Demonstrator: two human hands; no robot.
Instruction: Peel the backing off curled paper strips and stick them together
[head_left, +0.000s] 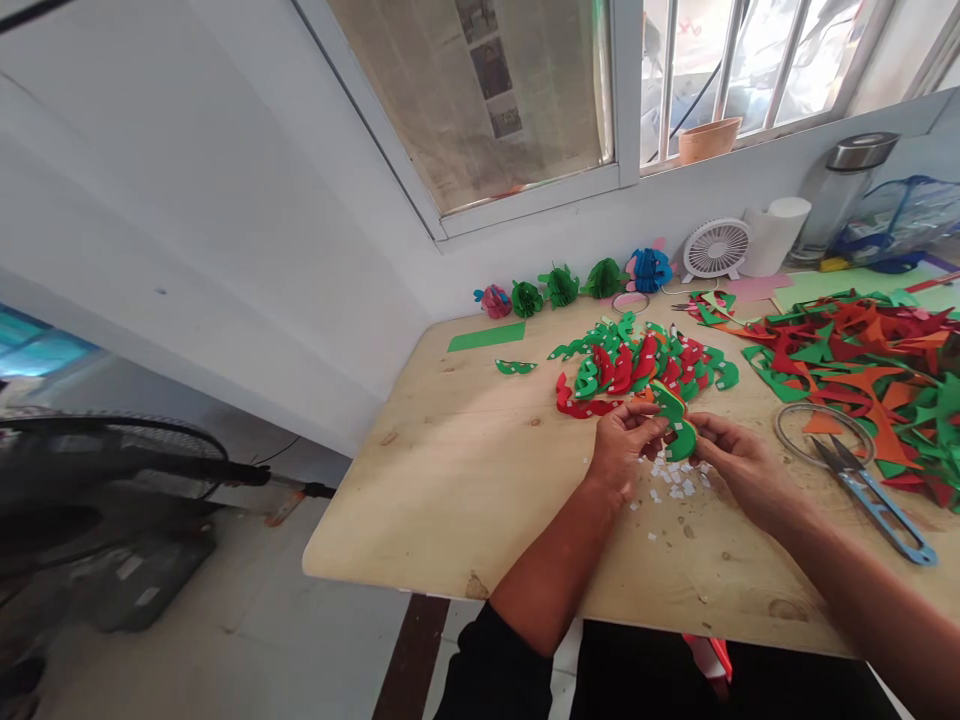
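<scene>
A curved green paper piece [681, 440] with small white squares on it and a yellow-orange edge is held between my two hands. My left hand [627, 446] pinches its left side, and my right hand [731, 455] grips its right side. Just behind them lies a pile of similar wavy red and green pieces [619, 368] with white squares. Small white paper bits [679, 488] are scattered on the wooden table [450, 480] below my hands. One green wavy piece [516, 367] lies apart to the left.
Thread snips [881, 510] and a clear ring [784, 430] lie right of my right hand, beside a heap of coloured scraps [885, 370]. Folded paper figures [561, 286], a small white fan [716, 249] and a bottle [844, 200] line the wall.
</scene>
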